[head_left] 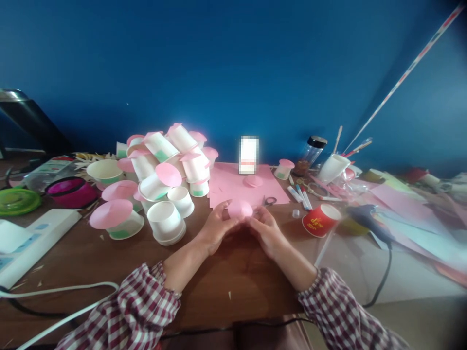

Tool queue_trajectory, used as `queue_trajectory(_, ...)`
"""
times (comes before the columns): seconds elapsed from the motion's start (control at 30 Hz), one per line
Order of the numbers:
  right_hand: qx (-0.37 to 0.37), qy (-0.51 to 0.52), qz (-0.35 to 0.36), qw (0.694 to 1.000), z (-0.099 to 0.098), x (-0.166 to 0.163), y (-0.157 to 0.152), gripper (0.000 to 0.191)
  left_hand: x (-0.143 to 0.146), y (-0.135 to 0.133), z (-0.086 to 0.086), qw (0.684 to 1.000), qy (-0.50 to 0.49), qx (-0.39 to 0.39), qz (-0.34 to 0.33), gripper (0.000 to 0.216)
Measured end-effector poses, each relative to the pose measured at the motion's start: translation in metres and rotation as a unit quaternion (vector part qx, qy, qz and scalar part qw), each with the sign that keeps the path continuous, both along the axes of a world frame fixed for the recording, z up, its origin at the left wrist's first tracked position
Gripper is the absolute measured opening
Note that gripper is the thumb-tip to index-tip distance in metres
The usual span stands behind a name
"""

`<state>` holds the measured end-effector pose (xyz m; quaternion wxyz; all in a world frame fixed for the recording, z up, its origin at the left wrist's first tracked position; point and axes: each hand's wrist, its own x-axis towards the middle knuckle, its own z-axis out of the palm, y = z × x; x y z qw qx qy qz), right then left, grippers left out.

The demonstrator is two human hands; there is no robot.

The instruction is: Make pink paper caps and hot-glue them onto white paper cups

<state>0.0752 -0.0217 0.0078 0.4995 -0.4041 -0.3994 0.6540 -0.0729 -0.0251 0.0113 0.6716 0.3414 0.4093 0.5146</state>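
Observation:
Between my two hands is a small round piece of pink paper (240, 210), held just above the front of the brown table. My left hand (219, 224) pinches its left and lower edge. Fingers of my right hand (265, 227) close on its lower right edge. Behind the hands lie pink paper sheets (226, 183), with another pink paper disc (253, 181) on top. Scissors (270, 200) rest at the sheets' front edge, partly behind my right fingers. On the left, several white paper cups (146, 165) are piled up, many topped with pink paper discs.
A red paper cup (321, 219) lies tilted at right, near several markers (302, 194) and a glue gun (370, 221). A clear jar (310, 155) and a white cup with brushes (333, 167) stand behind. A power strip (40, 240) and white cable (73, 291) occupy the left.

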Motion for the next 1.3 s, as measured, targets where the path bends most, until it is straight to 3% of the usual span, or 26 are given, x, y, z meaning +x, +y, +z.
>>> queue_trajectory(0.17, 0.023, -0.021, 0.011, 0.999, -0.001, -0.001, 0.000, 0.038, 0.000, 0.000, 0.001, 1.000, 0.007, -0.002, 0.019, 0.077)
queue_trajectory(0.5, -0.024, 0.021, -0.030, 0.999, 0.000, 0.001, 0.002, 0.040, 0.000, -0.001, -0.005, 0.999, 0.015, 0.036, -0.013, 0.083)
queue_trajectory(1.3, 0.002, 0.010, 0.024, 1.000, 0.001, 0.004, 0.003, 0.043, 0.002, -0.001, -0.013, 0.991, 0.101, 0.090, 0.010, 0.077)
